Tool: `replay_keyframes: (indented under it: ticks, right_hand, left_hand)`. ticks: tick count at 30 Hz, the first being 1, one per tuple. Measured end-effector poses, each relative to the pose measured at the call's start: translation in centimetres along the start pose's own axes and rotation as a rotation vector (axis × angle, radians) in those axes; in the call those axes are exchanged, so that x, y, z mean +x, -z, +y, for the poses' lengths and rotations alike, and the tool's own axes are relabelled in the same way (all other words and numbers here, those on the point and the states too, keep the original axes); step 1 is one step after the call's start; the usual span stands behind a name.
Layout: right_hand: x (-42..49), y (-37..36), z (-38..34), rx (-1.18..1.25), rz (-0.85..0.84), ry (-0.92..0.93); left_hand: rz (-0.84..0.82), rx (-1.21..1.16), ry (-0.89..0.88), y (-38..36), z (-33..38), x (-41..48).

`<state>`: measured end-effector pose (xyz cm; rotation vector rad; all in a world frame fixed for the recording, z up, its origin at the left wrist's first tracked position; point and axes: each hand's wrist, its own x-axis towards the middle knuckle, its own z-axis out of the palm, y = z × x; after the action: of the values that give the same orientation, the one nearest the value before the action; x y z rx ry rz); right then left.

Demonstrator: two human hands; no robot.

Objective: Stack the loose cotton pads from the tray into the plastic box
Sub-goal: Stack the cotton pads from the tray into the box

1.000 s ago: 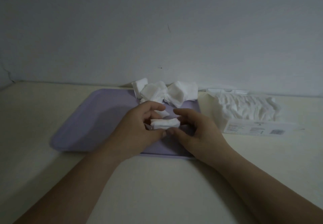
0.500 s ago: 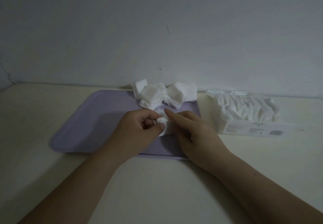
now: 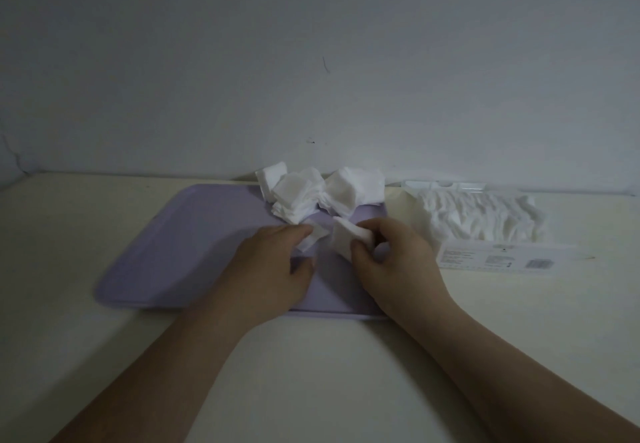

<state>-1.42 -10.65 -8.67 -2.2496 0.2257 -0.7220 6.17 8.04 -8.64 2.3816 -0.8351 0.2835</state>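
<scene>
Two hands work apart over the purple tray (image 3: 166, 245). My right hand (image 3: 391, 262) pinches a small pad stack (image 3: 346, 240); my left hand (image 3: 273, 266) touches a single cotton pad (image 3: 313, 236), grip unclear. The plastic box (image 3: 485, 259) lies rightward, long axis across me, nearer my right hand.

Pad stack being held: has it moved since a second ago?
Yes. The pad stack has shifted right across the tray, toward the plastic box, and only the right hand pinches it now.
</scene>
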Motion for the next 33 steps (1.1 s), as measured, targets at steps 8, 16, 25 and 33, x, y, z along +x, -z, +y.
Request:
replay_keyframes:
  ticks: [8,16,25,33]
  right_hand:
    - [0.3,0.3,0.2,0.056,-0.041,-0.115]
    - [0.4,0.3,0.2,0.052,-0.026,-0.117]
    - [0.5,0.4,0.4,0.195,-0.079,-0.085]
    - [0.6,0.5,0.9,0.429,-0.272,-0.161]
  left_hand:
    - [0.032,0.055,-0.038,0.3,-0.6,0.2]
    - [0.121,-0.057,0.004,0.9,-0.3,0.0]
    - [-0.059,-0.675,0.111,1.4,1.8,-0.6]
    - [-0.033,-0.702,0.095,0.7,1.8,-0.6]
